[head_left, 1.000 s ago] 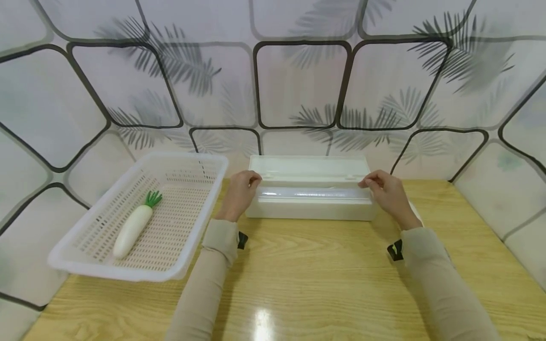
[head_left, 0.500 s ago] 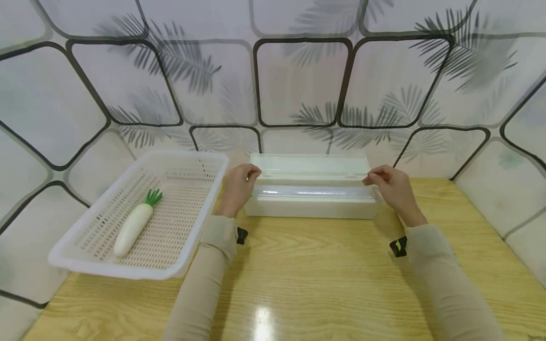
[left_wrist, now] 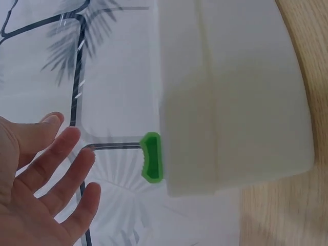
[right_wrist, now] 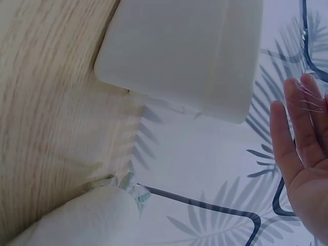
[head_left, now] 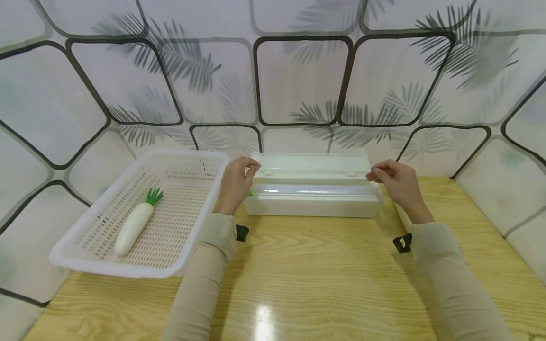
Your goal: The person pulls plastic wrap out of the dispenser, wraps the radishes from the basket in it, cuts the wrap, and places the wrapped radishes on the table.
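A white cling film box [head_left: 313, 208] stands at the back of the table, its lid [head_left: 298, 161] raised behind a roll of clear film [head_left: 315, 190]. My left hand [head_left: 234, 187] pinches the film between thumb and index finger above the box's left end. On the right, my right hand [head_left: 401, 187] pinches it too, just above the other end; the right wrist view shows clear film [right_wrist: 310, 97] creased at the fingertips. Between the hands the sheet is nearly invisible. Beside the left hand, a green cutter piece [left_wrist: 151, 158] sits at the box's edge.
A white plastic basket [head_left: 106, 270] stands at the left, holding a white radish [head_left: 133, 229] with green leaf stubs. Near the right wrist lies a white, film-wrapped long object [right_wrist: 87, 215]. A patterned backdrop [head_left: 303, 85] rises behind the wooden table [head_left: 307, 279].
Both hands have risen a little off the box and moved slightly apart, still pinching the film. The box, basket and radish have stayed in place.
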Tool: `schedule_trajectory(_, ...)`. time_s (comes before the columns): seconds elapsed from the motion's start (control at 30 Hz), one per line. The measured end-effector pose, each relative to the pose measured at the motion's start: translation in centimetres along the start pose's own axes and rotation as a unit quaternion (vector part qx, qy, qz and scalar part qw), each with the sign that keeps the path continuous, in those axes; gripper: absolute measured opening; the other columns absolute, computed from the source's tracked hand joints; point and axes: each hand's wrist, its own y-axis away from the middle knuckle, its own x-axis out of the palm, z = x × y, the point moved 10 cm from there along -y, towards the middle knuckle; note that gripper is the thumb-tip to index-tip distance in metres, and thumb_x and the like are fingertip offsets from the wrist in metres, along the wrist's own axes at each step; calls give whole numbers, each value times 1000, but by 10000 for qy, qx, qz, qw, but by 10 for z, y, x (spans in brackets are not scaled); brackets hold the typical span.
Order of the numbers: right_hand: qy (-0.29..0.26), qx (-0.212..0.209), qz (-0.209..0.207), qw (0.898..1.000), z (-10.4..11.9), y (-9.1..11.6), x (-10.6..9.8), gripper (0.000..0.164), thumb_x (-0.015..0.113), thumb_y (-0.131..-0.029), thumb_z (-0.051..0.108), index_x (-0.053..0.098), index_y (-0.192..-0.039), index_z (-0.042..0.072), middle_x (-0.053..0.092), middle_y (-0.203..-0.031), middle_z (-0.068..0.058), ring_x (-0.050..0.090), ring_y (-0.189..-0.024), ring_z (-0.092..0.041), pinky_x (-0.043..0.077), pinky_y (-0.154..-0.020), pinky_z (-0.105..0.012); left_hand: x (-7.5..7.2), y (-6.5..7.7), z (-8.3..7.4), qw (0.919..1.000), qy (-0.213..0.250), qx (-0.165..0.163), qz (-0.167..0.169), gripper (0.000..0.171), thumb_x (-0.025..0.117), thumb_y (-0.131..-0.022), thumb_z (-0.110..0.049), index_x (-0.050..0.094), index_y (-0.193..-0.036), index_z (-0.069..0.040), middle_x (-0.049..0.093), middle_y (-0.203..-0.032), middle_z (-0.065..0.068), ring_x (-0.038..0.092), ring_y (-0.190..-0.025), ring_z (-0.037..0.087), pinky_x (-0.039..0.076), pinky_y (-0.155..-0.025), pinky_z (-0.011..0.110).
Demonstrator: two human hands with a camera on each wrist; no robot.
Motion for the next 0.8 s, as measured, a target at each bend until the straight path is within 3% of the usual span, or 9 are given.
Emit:
schedule_trajectory(0.1,4,18,-32,10000,1,-1,-2,12,57,-99,-9,66,-103,-16,70,-92,-32,63,-74,10,51,-68,-8,0,0,1,9995,301,-128,-10,14,62,-101,-3,72,-105,6,72,-105,20,66,-103,34,52,-91,46)
schedule_trajectory(0.23,-71,-14,-62,10000,6,-2,-5,12,56,-98,-11,65,-103,-17,72,-89,-27,63,-74,9,52,-67,-9,-2,-1,0,9975,667,-214,-66,14,60,-101,0,71,-104,7,73,-101,20,69,-96,33,55,-86,44)
schedule_trajectory(0.5,-360,-108,-145,9992,18,-2,-12,10,59,-98,-9,66,-102,-14,70,-83,16,66,-74,6,54,-68,-12,-11,-1,-10,9967,774,-6,-255,12,60,-99,4,72,-103,7,74,-97,19,71,-88,31,58,-79,41)
schedule_trajectory(0.8,-315,-380,-295,9983,33,-5,-22,9,59,-97,-11,66,-101,-16,69,-83,20,66,-72,5,53,-68,-11,-22,-3,-22,9957,839,118,-380,13,60,-99,5,72,-104,7,74,-96,19,71,-87,31,58,-77,41)
